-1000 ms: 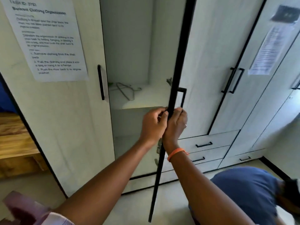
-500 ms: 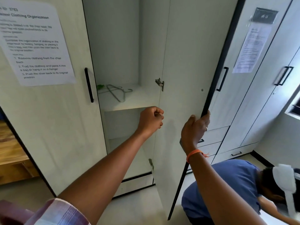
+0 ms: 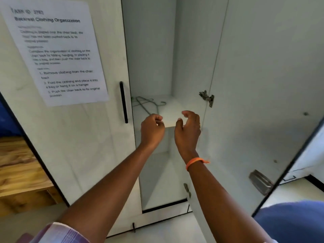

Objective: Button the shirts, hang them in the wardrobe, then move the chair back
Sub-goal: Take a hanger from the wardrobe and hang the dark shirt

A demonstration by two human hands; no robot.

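You face a matt pale wood-grain wardrobe [image 3: 70, 137], thin metal wire hangers [image 3: 149, 104], a paper notice [image 3: 57, 50], a matt black handle [image 3: 123, 102].

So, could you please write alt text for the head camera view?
Two empty hands, left and right, reach into an open wardrobe toward wire hangers lying on its shelf. A printed task sheet hangs on the closed left door.

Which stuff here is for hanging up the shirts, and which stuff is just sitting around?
For the job: wardrobe door, swung open; hangers lying on the shelf; left hand and right hand, both holding nothing.

Just there: paper notice taped on the shut door; wooden furniture at the left.
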